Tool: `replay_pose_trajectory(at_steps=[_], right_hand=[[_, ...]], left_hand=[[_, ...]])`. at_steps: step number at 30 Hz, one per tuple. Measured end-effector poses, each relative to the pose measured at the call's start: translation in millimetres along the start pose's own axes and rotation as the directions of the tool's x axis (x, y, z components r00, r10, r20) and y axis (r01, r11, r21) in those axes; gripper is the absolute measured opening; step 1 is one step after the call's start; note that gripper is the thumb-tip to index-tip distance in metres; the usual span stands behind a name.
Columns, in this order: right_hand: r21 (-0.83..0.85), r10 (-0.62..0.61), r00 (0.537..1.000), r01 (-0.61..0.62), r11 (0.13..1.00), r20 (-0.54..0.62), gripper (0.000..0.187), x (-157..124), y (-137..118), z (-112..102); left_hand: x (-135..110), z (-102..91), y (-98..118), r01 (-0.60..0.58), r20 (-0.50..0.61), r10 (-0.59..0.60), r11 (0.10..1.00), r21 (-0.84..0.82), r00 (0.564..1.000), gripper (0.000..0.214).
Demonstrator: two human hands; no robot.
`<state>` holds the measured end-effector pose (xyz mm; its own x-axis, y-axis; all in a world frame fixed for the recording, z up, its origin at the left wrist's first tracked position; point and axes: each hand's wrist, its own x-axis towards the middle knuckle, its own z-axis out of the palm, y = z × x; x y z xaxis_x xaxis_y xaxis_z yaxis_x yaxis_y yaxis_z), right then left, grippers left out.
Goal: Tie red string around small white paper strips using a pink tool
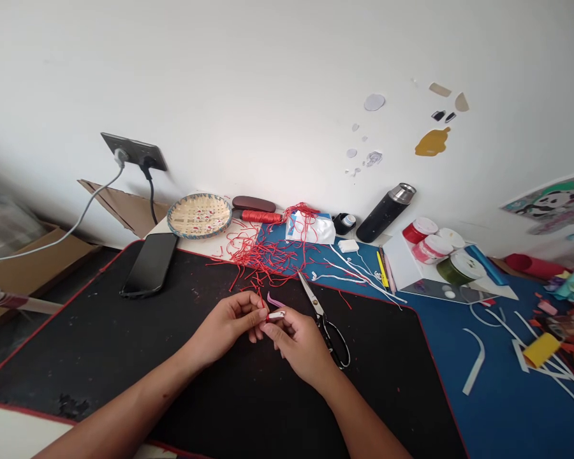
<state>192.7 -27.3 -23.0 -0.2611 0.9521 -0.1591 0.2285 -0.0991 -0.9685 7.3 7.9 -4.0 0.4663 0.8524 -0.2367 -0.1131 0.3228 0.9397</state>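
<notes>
My left hand (242, 315) is closed, with thumb and fingertips pinching a red cord (261, 303) that sticks up between them. Facing it, my right hand (296, 344) grips a small white piece (276, 315), whose kind I cannot make out. The fingertips of both hands nearly meet where cord and piece come together. Just behind them lies a curved purple strip (275, 301). To the right of my right hand, scissors (321, 312) with black handles rest on the black mat (210, 395). A tangle of cut red cord pieces (263, 255) spreads beyond my hands.
A phone (150, 264) lies on the mat at left, near a woven basket (199, 215) with small bits in it. Along the wall are a red thread spool (262, 217), a plastic packet (310, 227), a black flask (386, 211) and several ribbon spools (462, 266). White strips (474, 363) lie at right.
</notes>
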Motion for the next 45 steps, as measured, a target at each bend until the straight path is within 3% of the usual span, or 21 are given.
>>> replay_pose_trajectory(at_steps=[6, 15, 28, 45], right_hand=[[-0.008, 0.0, 1.0, 0.0, 1.0, 0.015, 0.025, -1.0, -0.3, -0.6], [0.106, -0.02, 0.999, 0.022, 0.994, -0.026, 0.028, -0.1, 0.2, -1.3], [0.032, -0.007, 1.0, 0.007, 0.999, -0.009, 0.025, -0.6, 2.0, -0.8], [-0.094, -0.043, 0.999, 0.044, 0.995, 0.008, 0.025, -1.2, -3.6, -3.8]], left_hand=[[0.9, 0.4, -0.7, -0.009, -0.009, 0.009, 1.0, 0.029, 1.0, 0.041], [0.1, 0.4, -0.1, 0.016, -0.005, -0.017, 0.992, -0.124, 1.0, 0.035], [-1.4, 4.3, 0.8, -0.024, -0.037, 0.028, 0.994, 0.105, 0.999, 0.042], [0.0, 4.1, -3.2, -0.097, -0.152, 0.12, 0.984, 0.151, 0.981, 0.032]])
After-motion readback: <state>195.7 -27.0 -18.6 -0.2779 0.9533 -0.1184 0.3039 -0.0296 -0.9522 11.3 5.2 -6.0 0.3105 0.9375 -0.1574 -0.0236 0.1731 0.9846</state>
